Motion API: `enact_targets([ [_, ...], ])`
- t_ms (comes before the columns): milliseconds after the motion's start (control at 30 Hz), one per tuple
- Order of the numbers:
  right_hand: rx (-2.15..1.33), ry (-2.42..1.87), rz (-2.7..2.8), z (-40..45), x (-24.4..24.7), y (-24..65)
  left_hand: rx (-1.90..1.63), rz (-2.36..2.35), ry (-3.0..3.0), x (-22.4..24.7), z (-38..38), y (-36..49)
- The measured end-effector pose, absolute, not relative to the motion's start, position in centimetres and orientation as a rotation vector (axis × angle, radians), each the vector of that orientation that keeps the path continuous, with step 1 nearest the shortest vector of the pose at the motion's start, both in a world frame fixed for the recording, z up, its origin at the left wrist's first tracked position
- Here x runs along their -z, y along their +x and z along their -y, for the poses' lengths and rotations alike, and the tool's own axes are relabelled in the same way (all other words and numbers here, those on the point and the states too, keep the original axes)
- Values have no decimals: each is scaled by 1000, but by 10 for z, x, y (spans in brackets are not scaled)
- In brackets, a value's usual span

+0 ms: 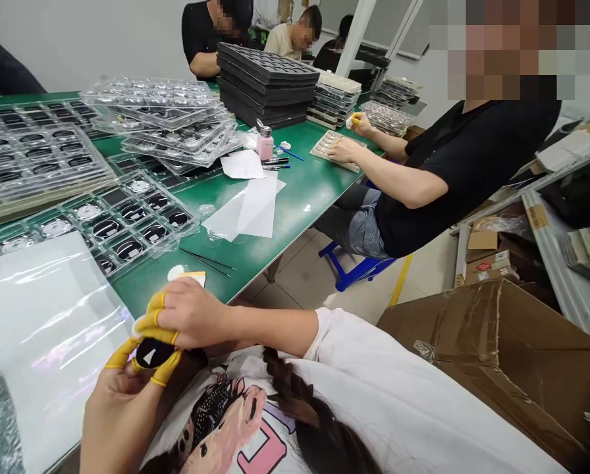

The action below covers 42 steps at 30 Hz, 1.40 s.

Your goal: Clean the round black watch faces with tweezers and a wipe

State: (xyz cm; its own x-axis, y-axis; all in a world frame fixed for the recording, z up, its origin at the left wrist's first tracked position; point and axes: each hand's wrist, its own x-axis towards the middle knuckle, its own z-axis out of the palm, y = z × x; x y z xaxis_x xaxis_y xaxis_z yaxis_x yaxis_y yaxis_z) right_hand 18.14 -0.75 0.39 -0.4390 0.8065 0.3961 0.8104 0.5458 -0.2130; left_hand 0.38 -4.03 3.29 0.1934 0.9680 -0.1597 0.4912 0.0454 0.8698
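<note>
Yellow finger cots cover fingertips on both my hands. My left hand point(122, 398) grips a glossy black round disc point(153, 354) by its edge, between thumb and fingers. A small pale triangle, perhaps a reflection, shows on the disc's face. Over the disc's far edge, my right hand point(193, 313) pinches a small white pad point(137, 325), its fingers bent against the disc. How much of the pad touches the disc is hidden by the fingers. Just beyond my right hand, a round white pad point(176, 272) and a yellow-edged white piece lie on the green table point(295, 197).
Black tweezers point(209, 260) lie near a clear tray point(141, 217) of round discs. Stacked clear trays point(166, 125), white sheets point(250, 210) and a pink pump bottle point(264, 141) stand farther back. At right, a co-worker point(453, 164) sits near an open cardboard box point(473, 355).
</note>
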Motion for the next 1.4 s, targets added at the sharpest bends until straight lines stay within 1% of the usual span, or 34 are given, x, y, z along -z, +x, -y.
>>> enact_targets([
  [100, -26, -1479, 2270, -10, -9, 191, -797, -1514, 1358, -48, 52, 6],
  [233, -69, -1674, 2124, -18, -11, 198, -844, -1458, 1281, -55, 60, 3],
  [533, -25, -1794, 2285, 0, 6, 188, -979, -1342, 1198, -51, 89, 8],
  [633, -27, -1839, 2265, 2, 3, 186, -959, -1261, 1211, -48, 93, 5],
  [767, -81, -1841, 2241, 5, -6, 186, -1025, -1159, 1354, -44, 98, 3],
  [900, -135, -1755, 2160, 5, -7, 189, -1133, -1171, 1311, -30, 92, -2],
  [1000, -176, -1617, 2090, 24, -7, 186, -1181, -1019, 1298, -17, 85, -9],
  [1033, -180, -1534, 2064, 36, -6, 184, -1184, -1005, 1301, -13, 84, -10],
  [1100, -129, -1173, 1961, 64, -4, 176, -1178, -1014, 1319, -7, 84, -12],
  [1200, -33, -930, 1961, 88, 3, 158, -1145, -985, 1370, -1, 86, -10],
  [1400, -37, -981, 1927, 75, 14, 151, -1119, -931, 1364, 3, 92, -9],
])
